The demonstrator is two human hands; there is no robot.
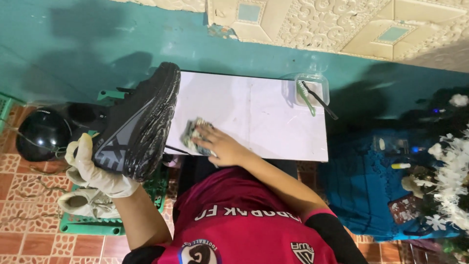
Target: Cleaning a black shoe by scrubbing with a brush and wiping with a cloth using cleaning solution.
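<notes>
My left hand (95, 171), in a white glove, grips a black sports shoe (141, 122) by its heel end and holds it up with the wet, shiny sole turned to the right. My bare right hand (220, 145) rests on a crumpled greenish cloth (191, 133), fingers pressed over it, at the near left part of a white table top (259, 112). The shoe's toe hangs over the table's left edge. The cloth lies just right of the shoe's sole.
A clear plastic tub (320, 80) with a green and a black toothbrush stands at the table's far right corner. A white shoe (85, 203) lies on a green crate (88, 226) at left, beside a black helmet (41, 133). A blue-draped stand (361, 186) and white flowers (452, 181) are at right.
</notes>
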